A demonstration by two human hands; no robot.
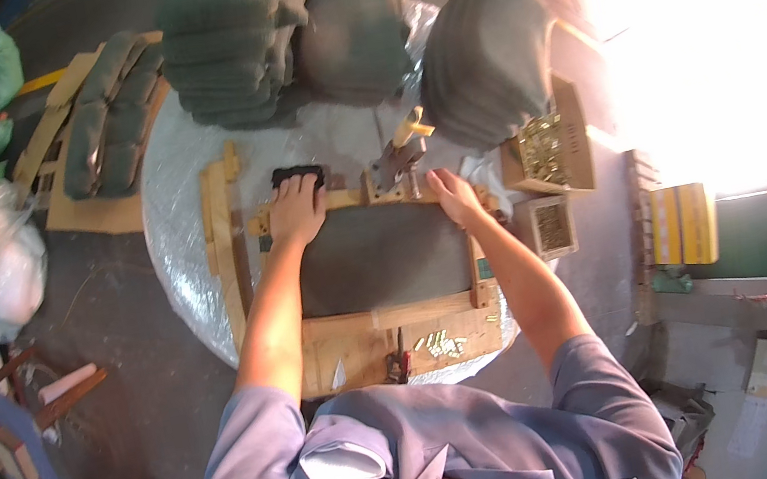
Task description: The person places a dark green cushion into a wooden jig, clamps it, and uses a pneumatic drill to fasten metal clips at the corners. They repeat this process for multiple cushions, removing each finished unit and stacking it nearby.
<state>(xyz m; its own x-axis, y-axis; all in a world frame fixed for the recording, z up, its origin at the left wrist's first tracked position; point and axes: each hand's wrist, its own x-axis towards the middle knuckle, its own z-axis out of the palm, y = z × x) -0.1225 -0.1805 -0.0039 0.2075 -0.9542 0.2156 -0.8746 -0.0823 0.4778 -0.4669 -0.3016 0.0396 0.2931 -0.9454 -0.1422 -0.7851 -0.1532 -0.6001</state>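
A wooden frame (396,315) lies on the round table in front of me, around a dark grey padded panel (381,255). At its far left, my left hand (298,211) rests over the far rail. Its fingers are stretched out and slightly apart, their tips against a small black block-like object (297,175). My right hand (454,197) is closed around the frame's far right corner; its outer fingers are partly hidden. Between my hands, a metal toggle clamp (400,168) with a yellowish handle is mounted on the far rail.
Stacks of grey padded panels (220,49) stand along the table's far side. On the right are a cardboard box (574,136) of brass-coloured pieces and a smaller box (546,226). Small metal pieces (442,343) and a red-handled tool (398,364) lie nearest me. Plastic film covers the table (180,263).
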